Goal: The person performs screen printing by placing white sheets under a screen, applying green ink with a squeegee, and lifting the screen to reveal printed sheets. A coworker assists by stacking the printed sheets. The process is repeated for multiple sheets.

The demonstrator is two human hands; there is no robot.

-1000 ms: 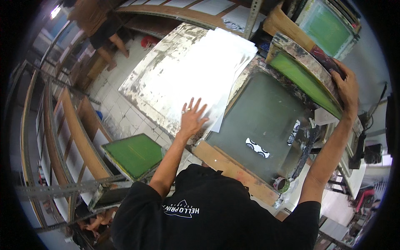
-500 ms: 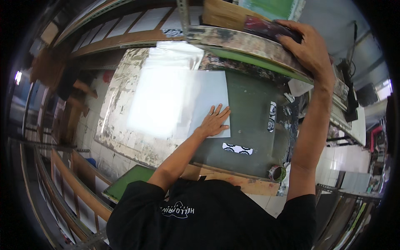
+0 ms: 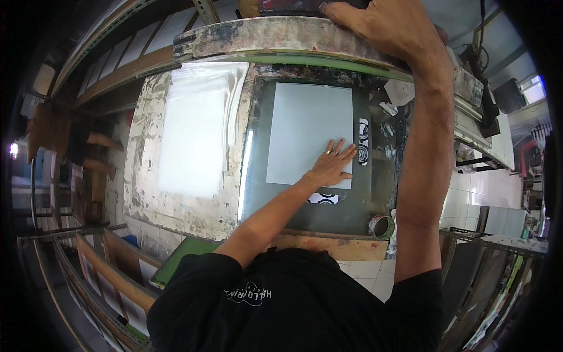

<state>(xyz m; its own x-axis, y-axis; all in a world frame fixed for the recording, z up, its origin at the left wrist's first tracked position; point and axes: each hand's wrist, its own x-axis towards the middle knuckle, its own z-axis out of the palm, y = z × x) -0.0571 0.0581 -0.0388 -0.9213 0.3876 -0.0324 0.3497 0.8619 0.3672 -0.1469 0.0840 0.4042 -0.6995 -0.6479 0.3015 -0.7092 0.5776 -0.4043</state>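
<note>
My left hand (image 3: pixel 333 165) lies flat, fingers spread, on the lower right part of a white sheet (image 3: pixel 302 126). That sheet rests on a dark, glassy printing bed (image 3: pixel 258 205). Two black-and-white patterned strips (image 3: pixel 363 141) sit on the bed, one along the sheet's right edge, the other partly behind my left wrist. At the top, my right hand (image 3: pixel 393 26) is closed around what looks like a dark-stained squeegee (image 3: pixel 293 6), over the raised screen frame (image 3: pixel 264 36). Its far fingers are hidden. Left of the bed lies a stack of white sheets (image 3: pixel 193 141).
A tape roll (image 3: pixel 381 226) stands at the bed's near right corner. The stack lies on a paint-spotted board (image 3: pixel 146 141). Racks of panels (image 3: pixel 99 276) flank me on the lower left and right. A green screen (image 3: pixel 185 258) leans near my left elbow. Another person (image 3: pixel 64 135) is at far left.
The white sheet has slid right, off the stack and onto the bed beside the strip, under my left hand. My view has shifted; my right hand keeps its hold at the frame.
</note>
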